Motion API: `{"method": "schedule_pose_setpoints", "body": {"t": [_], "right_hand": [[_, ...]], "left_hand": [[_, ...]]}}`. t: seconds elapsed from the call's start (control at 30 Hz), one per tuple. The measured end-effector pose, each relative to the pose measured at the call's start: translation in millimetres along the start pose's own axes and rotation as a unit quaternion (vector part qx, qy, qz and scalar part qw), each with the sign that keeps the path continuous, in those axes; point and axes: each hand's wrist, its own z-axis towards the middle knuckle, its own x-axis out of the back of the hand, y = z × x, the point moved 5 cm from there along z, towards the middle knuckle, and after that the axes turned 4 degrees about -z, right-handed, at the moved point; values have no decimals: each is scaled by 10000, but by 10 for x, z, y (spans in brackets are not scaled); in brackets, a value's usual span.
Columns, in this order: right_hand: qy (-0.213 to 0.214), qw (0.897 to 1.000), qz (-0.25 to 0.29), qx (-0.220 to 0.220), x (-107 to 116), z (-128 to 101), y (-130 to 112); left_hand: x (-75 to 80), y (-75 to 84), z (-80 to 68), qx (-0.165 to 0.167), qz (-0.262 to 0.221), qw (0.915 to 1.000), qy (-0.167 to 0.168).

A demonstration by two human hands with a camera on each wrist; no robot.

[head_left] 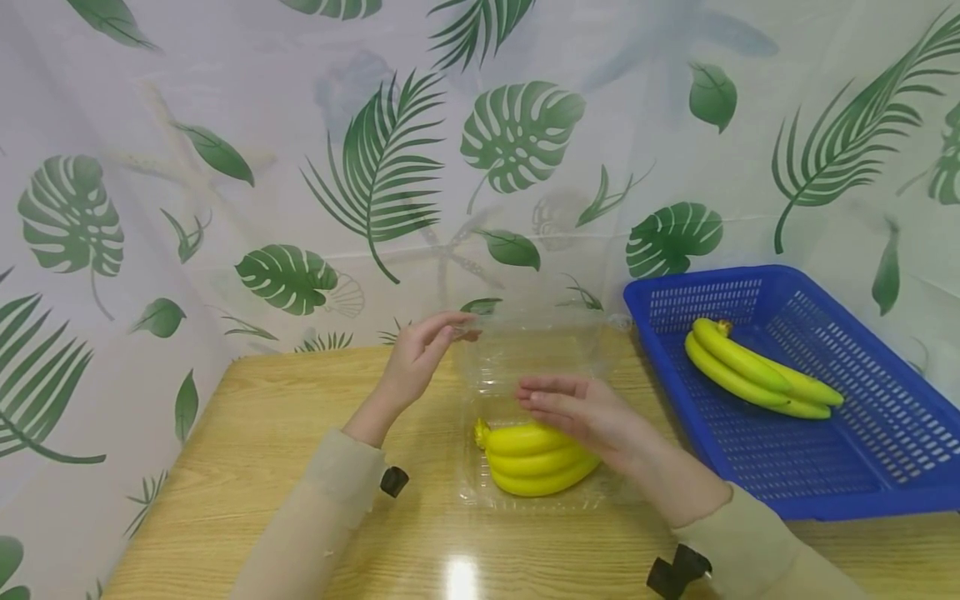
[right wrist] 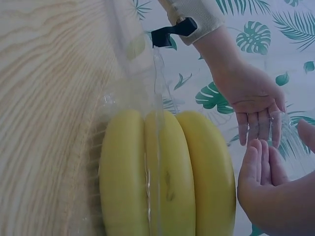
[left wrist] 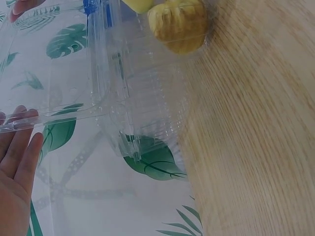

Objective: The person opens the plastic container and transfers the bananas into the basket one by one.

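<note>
1. Clear plastic forms the clamshell box [head_left: 540, 492] near the middle of the wooden tabletop [head_left: 262, 500]; its shallow tray lies flat on the wood and its lid [head_left: 536, 350] stands raised behind it, towards the leaf-print curtain.
2. Inside the tray lies a yellow banana bunch [head_left: 536, 458], its stem end pointing to the person's left; the right wrist view shows three bananas [right wrist: 167, 177] side by side behind a clear plastic wall.
3. At the lid's upper left edge is the left hand [head_left: 416, 358], fingers straight and relaxed, the fingertips [left wrist: 22, 118] touching the rim of the clear lid [left wrist: 59, 69]; nothing is curled round it.
4. Over the far side of the bunch is the right hand [head_left: 581, 412], palm down with fingers extended and held together, pointing to the left. Whether it touches the bananas or the lid I cannot tell; it grips nothing.
5. Both arms wear pale sleeves, each with a small black clip at the wrist.
6. To the right, just beside the box, stands a blue perforated basket [head_left: 862, 475] with a second banana bunch [head_left: 757, 371] lying in its far half.
7. Behind and to the left hangs the white curtain [head_left: 225, 167] with its green leaves.
</note>
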Motion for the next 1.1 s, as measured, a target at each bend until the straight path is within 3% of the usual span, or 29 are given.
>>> {"method": "schedule_pose_setpoints", "body": {"t": [0.2,0.33,0.8,1.1], "right_hand": [[259,9930,-1150,3,30,25,-25],[175,9849,-1718,101,23,38,-28],[-150,9622,-2663,543,-25,18,-183],[-143,9471,-3156,568,15,110,-158]], "left_hand": [[-3,-4,-5,36,7,10000,-11],[-5,-9,-12,31,-11,10000,-12],[9,-5,-14,-24,-39,10000,20],[1,-13,-4,-43,-55,10000,-21]]}}
